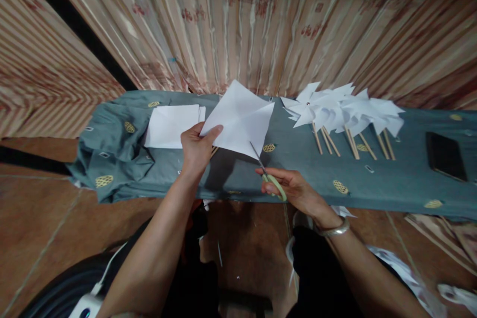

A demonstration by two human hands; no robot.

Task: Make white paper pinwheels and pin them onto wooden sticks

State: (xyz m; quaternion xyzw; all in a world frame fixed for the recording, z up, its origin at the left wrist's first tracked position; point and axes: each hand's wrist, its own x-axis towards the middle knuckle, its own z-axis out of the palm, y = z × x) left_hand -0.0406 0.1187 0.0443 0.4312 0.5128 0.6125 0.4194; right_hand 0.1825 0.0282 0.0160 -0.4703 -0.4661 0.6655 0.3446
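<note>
- Presently, white paper square (240, 117) held in the air above the surface (391, 186), one corner pointing away from the person.
- Left hand (197, 149): closed in a pinch on the square's near-left corner, thumb on top, fingers hidden beneath. A corner grip presumably leaves most of the sheet free.
- Right hand (294, 191): partly curled around the light green handles of the scissors (274, 180), some fingers stretched past them. Blades overlap the square's lower edge; whether they are parted or biting cannot be told.
- The two hands come from opposite sides, probably to keep the left fingers well apart from the blades.
- Stack of white paper (171, 126) lies left, just beside the left hand; likely put there for easy reach.
- Paper pinwheels (335, 107) lie overlapping in a row at right, wooden sticks (351, 144) toward the person; seemingly grouped to leave the middle as working room.
- Smartphone (445, 156) lies flat near the right end, apart from the pinwheels.
</note>
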